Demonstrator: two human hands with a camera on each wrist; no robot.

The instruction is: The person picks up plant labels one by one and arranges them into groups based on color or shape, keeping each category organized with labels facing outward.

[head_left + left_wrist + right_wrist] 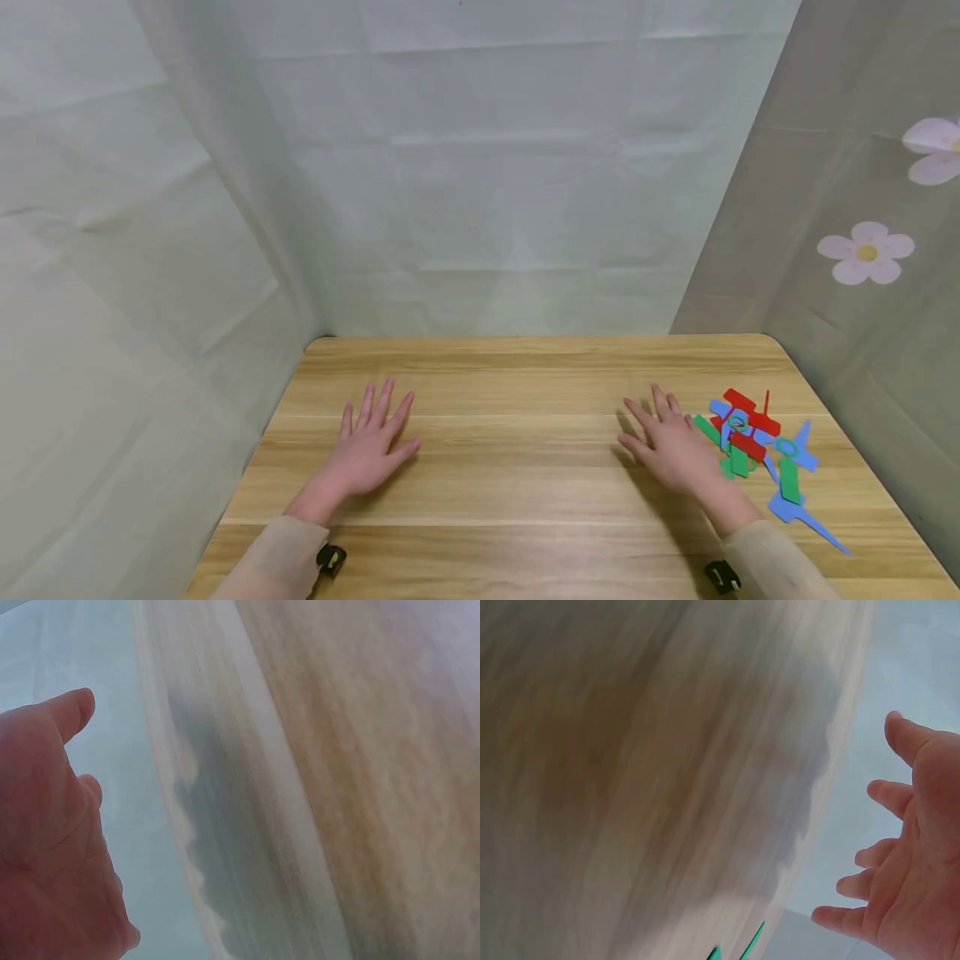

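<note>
My left hand (369,452) is over the left part of the wooden table (510,467), palm down with the fingers spread and nothing held. On the right side, my right hand (671,450) has its fingers spread the same way and is free of any object. Just beyond its outer edge lies a loose pile of flat plastic tags: red tags (750,446), blue tags (786,508) with tapering spikes, and green tags (790,482), some with a ring at one end. The right wrist view catches only thin green tips (754,940) of them at the bottom.
Pale cloth (480,183) hangs behind the table's far edge and along the left side. Grey cloth (795,183) with white flower prints hangs at the right. A small black device (331,560) is on the left wrist and another black device (722,576) on the right.
</note>
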